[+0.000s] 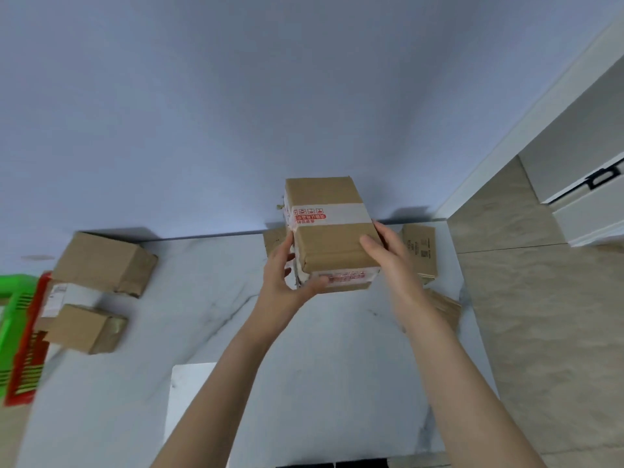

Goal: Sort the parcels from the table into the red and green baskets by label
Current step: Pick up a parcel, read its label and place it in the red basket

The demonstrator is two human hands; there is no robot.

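- Both hands, left hand (283,282) and right hand (388,255), grip a taped cardboard parcel (329,231) above the marbled table (209,325).
- Slatted red basket (28,349) and green basket (13,298) sit at the table's left edge.

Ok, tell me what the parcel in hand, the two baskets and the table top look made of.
The parcel: brown cardboard, matte, creased at the edges, bound with white printed tape. The red basket and green basket: likely moulded plastic, bright even colour, slotted walls. The table: smooth white with grey veins, marble or a look-alike.
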